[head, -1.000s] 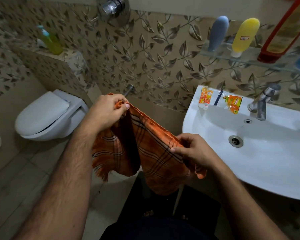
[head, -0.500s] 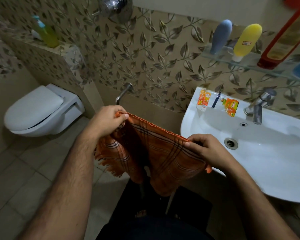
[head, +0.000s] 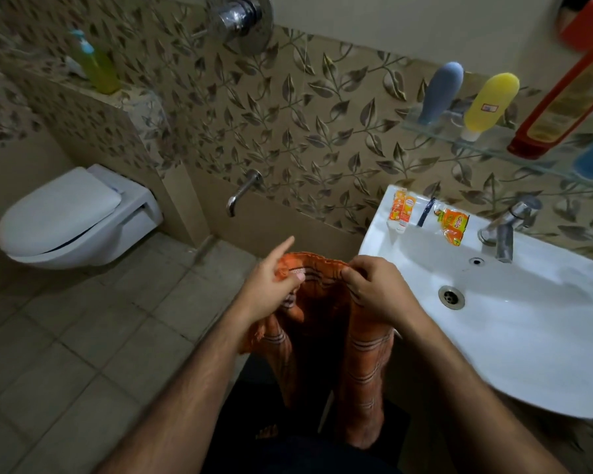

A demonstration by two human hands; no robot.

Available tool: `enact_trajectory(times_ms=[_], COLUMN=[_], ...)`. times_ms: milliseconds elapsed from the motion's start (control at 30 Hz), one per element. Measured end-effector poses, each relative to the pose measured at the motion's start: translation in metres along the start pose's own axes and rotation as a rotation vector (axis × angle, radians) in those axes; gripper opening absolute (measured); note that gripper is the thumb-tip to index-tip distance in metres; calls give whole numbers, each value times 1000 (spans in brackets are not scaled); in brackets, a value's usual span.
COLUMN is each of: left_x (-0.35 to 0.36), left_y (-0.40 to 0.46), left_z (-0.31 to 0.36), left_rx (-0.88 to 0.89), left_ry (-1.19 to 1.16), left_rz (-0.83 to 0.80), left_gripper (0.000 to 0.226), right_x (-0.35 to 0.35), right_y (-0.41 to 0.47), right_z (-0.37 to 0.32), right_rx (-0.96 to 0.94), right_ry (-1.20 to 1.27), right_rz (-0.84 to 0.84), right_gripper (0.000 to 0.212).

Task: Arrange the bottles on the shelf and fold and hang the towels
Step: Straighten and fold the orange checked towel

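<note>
Orange checked towel [head: 363, 350]: thin woven cotton by the look of it, light and limp, fringed at the ends, no stiffness to hold a crease unaided. Best taken at the corners or along the top edge, both layers pinched together, since anything let go will simply droop. Not slippery, not fragile; likely to sag and twist if held at one point only.

Held in the air, top edge bunched between the two grips, the rest hanging straight down below them in two long folds. Just to the right of the grips, the white washbasin [head: 534, 336]; above and further right, the glass shelf [head: 435, 130] with a grey-blue bottle [head: 442, 90], a yellow bottle [head: 490, 100] and a red-orange bottle [head: 562, 100].

Left hand [head: 271, 285]: thumb and curled fingers pinching the towel's left top corner, index finger stuck out straight and touching nothing. Right hand [head: 374, 289]: fingers curled down over the top edge, pinching the cloth near the left grip, the two hands near one another with a short span of hem between.

Judged stage: bringing corners together for a lengthwise fold, hanging not yet begun.
</note>
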State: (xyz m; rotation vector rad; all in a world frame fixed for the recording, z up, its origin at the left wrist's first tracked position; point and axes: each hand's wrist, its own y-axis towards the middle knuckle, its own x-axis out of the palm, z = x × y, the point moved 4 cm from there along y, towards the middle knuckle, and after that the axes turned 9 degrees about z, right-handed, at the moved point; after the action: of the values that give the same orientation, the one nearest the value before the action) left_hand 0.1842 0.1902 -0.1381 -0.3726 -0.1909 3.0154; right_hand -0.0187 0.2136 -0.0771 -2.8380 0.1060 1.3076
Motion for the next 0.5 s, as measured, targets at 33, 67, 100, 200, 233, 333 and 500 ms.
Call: enact_trajectory(times_ms=[33, 67, 100, 200, 233, 333, 500], left_x=[6, 11, 17, 28, 29, 26, 13], left_y=[-1, -3, -3, -2, -1, 5, 10], left_z=[7, 14, 20, 32, 34, 38, 46], left_rx=[32, 64, 86, 100, 112, 175, 273], left_ry=[-25, -34, -32, 46, 92, 269, 483], left_rz=[-95, -186, -263, -368, -348, -208, -34], left_gripper=[68, 68, 66, 34, 20, 12, 30], right_x=[2, 3, 4, 2, 1, -1, -5], right_y=[-2, -5, -7, -10, -11, -11, -12], right_z=[-5, -9, -12, -16, -15, -8, 9], right_rx=[-54, -106, -150, -198, -193, -110, -11], right_ry=[-21, -39, -49, -31, -30, -35, -190], right_rz=[-42, -78, -101, -110, -104, -132, -276], right_gripper=[24, 23, 22, 19, 19, 14, 19])
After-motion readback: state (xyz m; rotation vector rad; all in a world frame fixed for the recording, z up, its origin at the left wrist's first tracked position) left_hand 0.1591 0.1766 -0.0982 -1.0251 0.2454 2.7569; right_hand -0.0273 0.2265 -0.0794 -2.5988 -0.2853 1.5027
